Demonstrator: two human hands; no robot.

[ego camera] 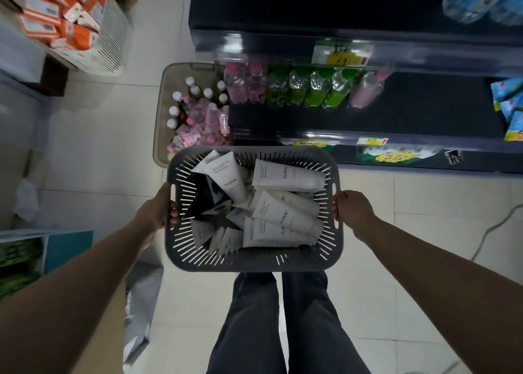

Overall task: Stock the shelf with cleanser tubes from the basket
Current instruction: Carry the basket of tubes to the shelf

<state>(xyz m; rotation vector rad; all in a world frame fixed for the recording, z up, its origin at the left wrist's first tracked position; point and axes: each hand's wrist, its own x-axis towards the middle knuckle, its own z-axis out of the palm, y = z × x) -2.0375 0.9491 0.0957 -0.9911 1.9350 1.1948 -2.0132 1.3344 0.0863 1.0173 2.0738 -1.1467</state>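
You are holding the grey basket (254, 263) up in front of you by its two short ends. Your left hand (158, 208) is gripping the basket's left end, with the fingers curling round the rim at the handle slot and the fingertips showing inside the wall. Your right hand (352, 209) is gripping the basket's right end the same way, fingers wrapped over the rim beside its slot. Neither hand is touching a tube.

The white cleanser tubes (285, 218) are all lying inside the basket, piled loosely and crossing one another, the larger ones filling its right half and smaller ones crowding its lower left. A black packet (202, 195) is sitting among them near the basket's left wall.

Just beyond the basket's far rim the dark shelf (396, 113) is standing, with a row of pink and green bottles (300, 88) lying along it and yellow price tags (342, 52) running along its edges. Beyond the basket's far left corner, a beige bin (167, 96) is holding more bottles. Well off to the basket's far left, a white slatted basket (113, 34) is carrying orange boxes (56, 20). Your legs (283, 317) are showing directly below the basket's near rim.
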